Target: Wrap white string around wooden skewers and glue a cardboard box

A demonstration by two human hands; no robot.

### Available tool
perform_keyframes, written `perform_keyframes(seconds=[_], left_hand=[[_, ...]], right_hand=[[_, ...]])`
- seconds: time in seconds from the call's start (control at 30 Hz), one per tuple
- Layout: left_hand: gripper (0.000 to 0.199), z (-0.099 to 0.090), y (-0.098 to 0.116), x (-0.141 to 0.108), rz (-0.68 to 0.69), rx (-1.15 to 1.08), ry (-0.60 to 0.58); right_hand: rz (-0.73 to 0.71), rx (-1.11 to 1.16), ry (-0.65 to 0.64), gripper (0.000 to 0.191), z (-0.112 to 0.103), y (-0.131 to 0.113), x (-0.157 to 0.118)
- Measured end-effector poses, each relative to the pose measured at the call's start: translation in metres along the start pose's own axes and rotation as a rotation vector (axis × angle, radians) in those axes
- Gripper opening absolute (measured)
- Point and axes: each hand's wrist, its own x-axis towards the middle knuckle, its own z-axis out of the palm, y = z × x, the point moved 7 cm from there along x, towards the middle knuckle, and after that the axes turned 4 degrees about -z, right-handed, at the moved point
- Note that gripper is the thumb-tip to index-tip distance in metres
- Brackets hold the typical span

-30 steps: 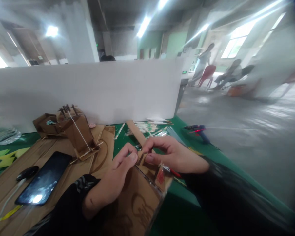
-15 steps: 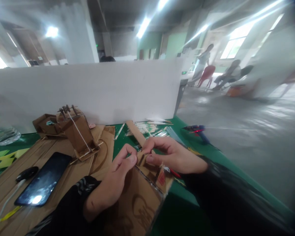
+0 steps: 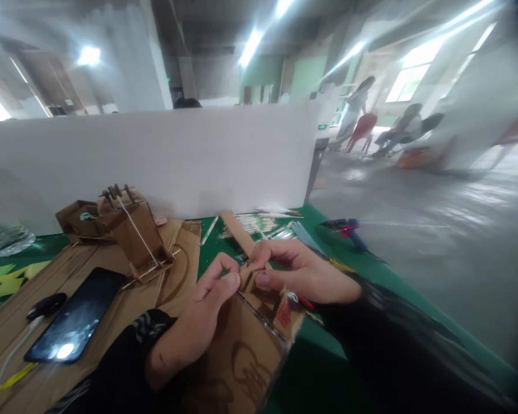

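Note:
Between my two hands is a small folded cardboard piece (image 3: 249, 278). My left hand (image 3: 207, 307) pinches its left side with thumb and forefinger. On the other side my right hand (image 3: 291, 270) grips it between thumb and fingers; the fingertips partly hide it. Right under the hands lies a larger printed cardboard sheet (image 3: 242, 356). Close to my right wrist a cardboard scrap with a red mark (image 3: 284, 313) sticks up. A cardboard strip (image 3: 238, 233) lies just beyond my hands.
A cardboard model with a white string (image 3: 133, 230) stands at the back left. Nearer are a phone (image 3: 75, 316) and a black round device (image 3: 46, 306). A glue gun (image 3: 349, 230) lies at the table's right edge, cotton swabs (image 3: 252, 223) before the white partition (image 3: 155, 161).
Almost nothing differs. Both hands keep their pinch on the small cardboard piece, and the view has shifted very slightly.

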Motion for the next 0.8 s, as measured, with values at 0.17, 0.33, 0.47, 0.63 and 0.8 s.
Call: perform_keyframes(seconds=[0.17,0.33,0.47,0.63,0.8], left_hand=[[0.022,-0.001,0.001,0.000,0.018,0.019,0.011],[0.022,0.000,0.000,0.000,0.012,0.013,0.003],[0.022,0.000,0.001,0.000,0.022,0.029,0.010],[0.023,0.001,0.000,0.001,0.004,0.038,0.008],[0.017,0.007,0.005,-0.002,-0.030,-0.148,-0.108]], right_hand=[[0.007,0.016,0.015,0.015,0.001,-0.001,0.000],[0.013,0.011,0.019,0.015,0.001,-0.001,0.000],[0.010,-0.004,0.017,0.016,0.001,0.000,0.000],[-0.015,-0.067,0.001,0.017,0.001,-0.002,0.000],[-0.057,-0.132,-0.033,0.021,0.001,-0.012,0.000]])
